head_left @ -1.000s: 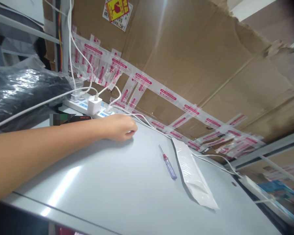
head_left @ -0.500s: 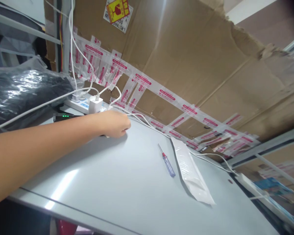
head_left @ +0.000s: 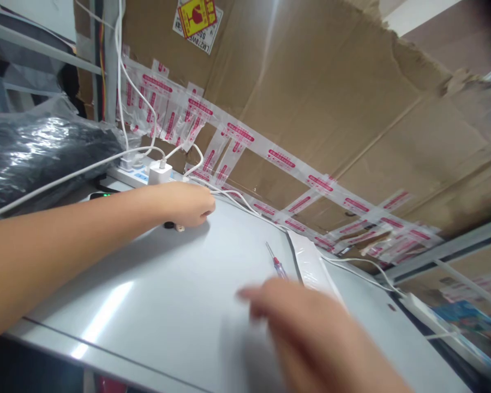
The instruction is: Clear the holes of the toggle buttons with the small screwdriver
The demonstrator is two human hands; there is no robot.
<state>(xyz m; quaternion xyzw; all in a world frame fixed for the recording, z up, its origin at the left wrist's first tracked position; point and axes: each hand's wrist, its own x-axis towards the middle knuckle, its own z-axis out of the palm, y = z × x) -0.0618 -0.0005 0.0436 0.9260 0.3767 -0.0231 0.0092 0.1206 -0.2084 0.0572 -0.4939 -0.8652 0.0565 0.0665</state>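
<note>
My left hand (head_left: 190, 204) reaches across to the back of the grey table (head_left: 180, 284), fingers curled closed. Whatever they hold, if anything, is hidden behind the knuckles. Small dark and beige pieces (head_left: 180, 228) show just below its wrist. A white charger plug (head_left: 159, 172) stands right behind that wrist. In the front right, my right hand (head_left: 298, 316) is over the table, smeared by motion, so its grip cannot be made out. A screwdriver (head_left: 277, 263) with a clear and red handle lies just beyond it, partly covered. The white padded envelope (head_left: 313, 262) is also partly behind it.
A white power strip (head_left: 126, 176) with several cables stands at the back left, near a black plastic-wrapped bundle (head_left: 41, 147). A taped cardboard sheet (head_left: 311, 109) rises along the back edge. Another white strip (head_left: 429, 322) is on the far right. White cables (head_left: 245, 204) run along the back.
My right hand has come into view from below, covering part of the screwdriver and envelope. The left hand has shifted slightly left, showing more of the small pieces below its wrist.
</note>
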